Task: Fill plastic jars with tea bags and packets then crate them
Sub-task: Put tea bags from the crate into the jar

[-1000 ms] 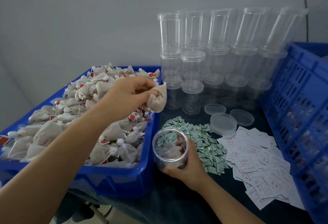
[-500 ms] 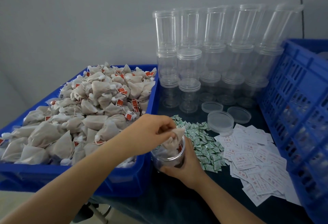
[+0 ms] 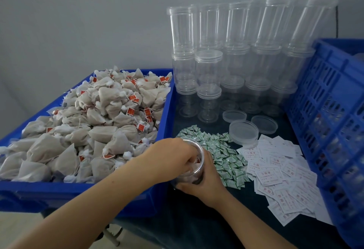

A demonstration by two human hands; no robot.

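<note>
A clear plastic jar [image 3: 197,172] stands on the dark table beside a heap of small green packets [image 3: 226,156]. My right hand [image 3: 204,183] grips the jar from the near right side. My left hand [image 3: 171,156] covers the jar's mouth, fingers curled down inside on a beige tea bag [image 3: 194,167]; the fingertips are hidden by the jar. A blue tray [image 3: 168,114] at the left is heaped with beige tea bags [image 3: 98,126] that have red tags. A blue slatted crate [image 3: 334,120] stands at the right.
Stacks of empty clear jars [image 3: 236,51] line the wall behind. Loose clear lids [image 3: 244,132] lie in front of them. White paper slips [image 3: 279,170] are spread between the green packets and the crate.
My left hand carried a tea bag from above the tray down to the jar and has pushed into its mouth. My right hand kept holding the jar.
</note>
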